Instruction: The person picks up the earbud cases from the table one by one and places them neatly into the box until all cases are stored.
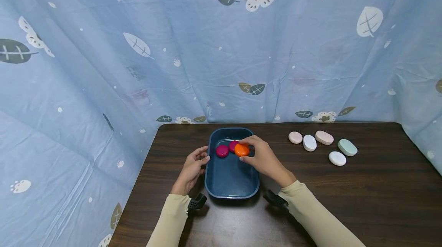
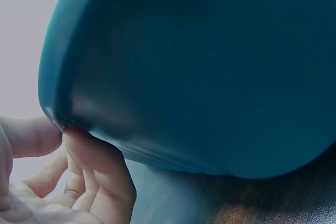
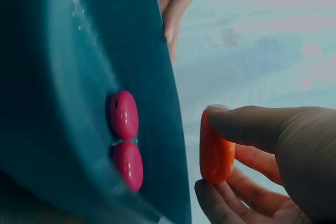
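Note:
A dark blue rectangular tray [image 1: 232, 180] with rounded corners sits on the table. Inside it, toward the far end, two glossy magenta rounded pieces [image 3: 124, 115] lie side by side. My left hand [image 1: 192, 168] pinches the tray's left rim between thumb and index finger, seen close up in the left wrist view. Above the tray, near the magenta pieces, my right hand [image 1: 264, 157] holds a glossy orange rounded piece [image 3: 216, 148], like a small soap bar, between thumb and fingers. In the head view the orange piece partly covers one magenta piece.
To the right, on the dark wooden table [image 1: 380, 197], lie several soap-like bars: a round pink one [image 1: 295, 137], a white oblong [image 1: 309, 143], a pink oblong [image 1: 324, 137], a mint oblong [image 1: 347, 147] and a white oval [image 1: 337, 158]. A blue patterned curtain [image 1: 207, 47] hangs behind.

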The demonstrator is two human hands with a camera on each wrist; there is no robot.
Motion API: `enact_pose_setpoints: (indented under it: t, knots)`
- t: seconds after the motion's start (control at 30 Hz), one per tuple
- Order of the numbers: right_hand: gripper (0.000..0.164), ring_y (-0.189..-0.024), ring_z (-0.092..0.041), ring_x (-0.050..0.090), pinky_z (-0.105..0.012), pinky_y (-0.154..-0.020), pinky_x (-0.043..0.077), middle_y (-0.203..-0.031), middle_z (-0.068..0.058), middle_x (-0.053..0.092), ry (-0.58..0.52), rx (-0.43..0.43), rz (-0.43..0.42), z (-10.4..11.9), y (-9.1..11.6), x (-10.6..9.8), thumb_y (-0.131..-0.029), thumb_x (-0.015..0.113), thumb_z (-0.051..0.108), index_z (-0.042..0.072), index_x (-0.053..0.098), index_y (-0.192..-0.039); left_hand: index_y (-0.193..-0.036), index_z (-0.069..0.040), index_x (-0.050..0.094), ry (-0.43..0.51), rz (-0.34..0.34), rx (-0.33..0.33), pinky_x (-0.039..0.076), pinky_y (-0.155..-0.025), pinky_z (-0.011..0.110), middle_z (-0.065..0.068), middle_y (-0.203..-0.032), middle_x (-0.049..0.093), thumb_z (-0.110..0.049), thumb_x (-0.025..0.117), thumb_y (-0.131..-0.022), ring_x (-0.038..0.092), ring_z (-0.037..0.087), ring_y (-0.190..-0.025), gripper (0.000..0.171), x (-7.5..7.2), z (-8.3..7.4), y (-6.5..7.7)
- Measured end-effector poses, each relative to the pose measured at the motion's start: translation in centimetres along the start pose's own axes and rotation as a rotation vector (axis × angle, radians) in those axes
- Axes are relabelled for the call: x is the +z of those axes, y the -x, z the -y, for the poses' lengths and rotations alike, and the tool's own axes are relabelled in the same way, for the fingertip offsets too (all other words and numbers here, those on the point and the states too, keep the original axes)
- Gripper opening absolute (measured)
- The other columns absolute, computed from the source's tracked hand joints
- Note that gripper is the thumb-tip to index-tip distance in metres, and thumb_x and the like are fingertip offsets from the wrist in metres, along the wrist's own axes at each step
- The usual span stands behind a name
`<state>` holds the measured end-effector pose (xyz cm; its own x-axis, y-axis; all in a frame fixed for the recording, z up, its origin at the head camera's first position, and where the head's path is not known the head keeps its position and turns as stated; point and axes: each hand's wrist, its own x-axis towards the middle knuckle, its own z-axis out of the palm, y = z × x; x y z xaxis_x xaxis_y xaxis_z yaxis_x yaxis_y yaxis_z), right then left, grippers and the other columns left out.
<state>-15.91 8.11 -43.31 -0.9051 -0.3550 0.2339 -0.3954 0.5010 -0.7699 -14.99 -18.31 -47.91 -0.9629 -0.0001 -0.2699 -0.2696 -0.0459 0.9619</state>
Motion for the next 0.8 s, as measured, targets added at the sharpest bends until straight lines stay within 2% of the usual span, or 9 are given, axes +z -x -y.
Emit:
enact_pose_setpoints:
  t: [0.3,0.53,0.8]
  knots:
    - [0.044,-0.103,-0.027,0.063,-0.045,-0.095,0.058,-0.121,-0.014,0.066,0.033,0.036,0.115,1.3,-1.2,1.4,-0.085,0.087,0.002,-0.001,0.072,-0.127,-0.15,0.0,0.054,0.001,0.0,0.001,0.051,-0.066,0.028,0.007,-0.109,0.052,0.001,0.056,-0.106,0.055,0.019,-0.088,0.043,0.0,-0.1,0.2]
    - [0.042,-0.094,-0.022,0.061,-0.039,-0.089,0.058,-0.112,-0.011,0.067,0.08,0.01,0.18,1.7,-2.0,2.3,-0.085,0.088,0.005,-0.002,0.073,-0.124,-0.15,-0.001,0.055,0.001,0.002,0.0,0.051,-0.068,0.028,0.007,-0.11,0.052,0.001,0.056,-0.106,0.054,0.021,-0.091,0.044,0.0,-0.1,0.1]
    - [0.042,-0.098,-0.026,0.063,-0.043,-0.094,0.056,-0.116,-0.015,0.07,0.114,0.015,0.238,2.4,-2.7,3.0,-0.085,0.088,0.006,-0.003,0.073,-0.123,-0.149,0.001,0.054,0.004,0.013,0.009,0.052,-0.068,0.027,0.007,-0.109,0.051,0.001,0.055,-0.106,0.053,0.02,-0.09,0.043,0.0,0.0,0.1]
